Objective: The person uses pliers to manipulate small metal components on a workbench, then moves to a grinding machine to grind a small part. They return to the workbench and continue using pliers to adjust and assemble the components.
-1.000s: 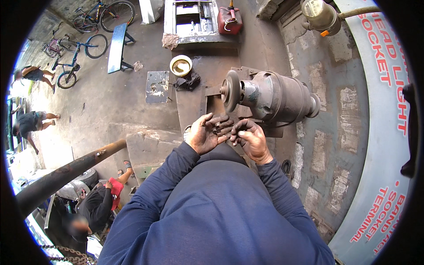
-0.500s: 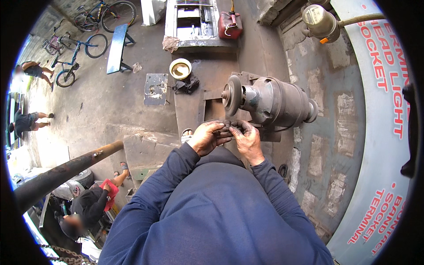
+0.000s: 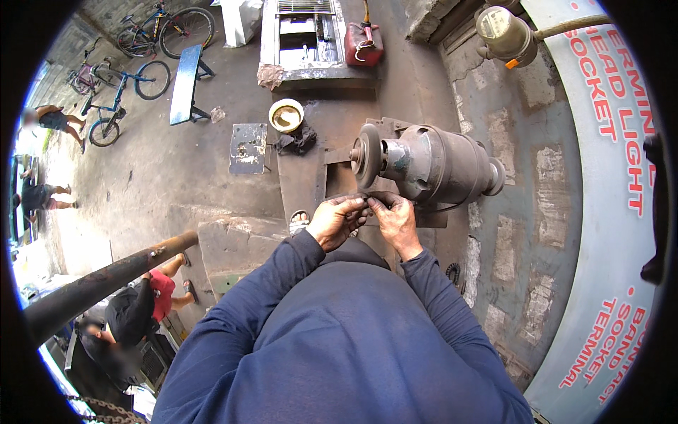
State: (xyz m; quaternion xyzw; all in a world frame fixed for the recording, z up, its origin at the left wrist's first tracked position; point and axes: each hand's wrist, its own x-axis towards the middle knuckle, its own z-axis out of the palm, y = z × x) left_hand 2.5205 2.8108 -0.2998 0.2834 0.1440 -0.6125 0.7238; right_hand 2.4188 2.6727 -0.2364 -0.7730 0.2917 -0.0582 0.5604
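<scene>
Just below the wheel of a bench grinder, my left hand [image 3: 336, 222] and my right hand [image 3: 397, 223] meet fingertip to fingertip. Thumb and forefinger are pinched together on each, and the other fingers curl in. Whatever sits between the blackened fingertips is too small and dark to name. The grinder's round wheel [image 3: 366, 156] stands a little beyond my hands, apart from them. Its grey cylindrical motor [image 3: 446, 164] stretches to the right on a metal stand.
A pale bucket [image 3: 286, 115] stands beside a dark rag [image 3: 296, 140] and a worn small stool [image 3: 248, 148]. Farther off are a red jerrycan [image 3: 364, 46], a blue bench [image 3: 186, 85] and bicycles. A rusty pole [image 3: 113, 279] slants in at left. A person [image 3: 134, 311] is at lower left.
My left fingers, more stretched out before, have curled in, and both hands' fingertips have drawn closer together. The person at lower left has shifted posture. The view has moved slightly.
</scene>
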